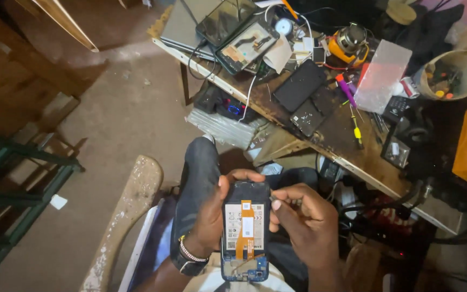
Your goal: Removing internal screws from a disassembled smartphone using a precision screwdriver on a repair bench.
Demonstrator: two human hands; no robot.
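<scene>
We hold an opened phone (246, 232) over our lap, its back cover off, so the battery and an orange flat cable show. Our left hand (212, 216) is wrapped around its left edge and grips it firmly. Our right hand (306, 219) is half closed at the right edge, fingertips pinched; if it holds some small tool, we cannot tell. We judge the step is working loose a part inside, and the next move calls for a gentle, exact touch near the cable. On the workbench (347, 146) a round bowl (455, 73) contains small colourful pieces, beside other phones (298, 86) and a yellow screwdriver (357, 132).
</scene>
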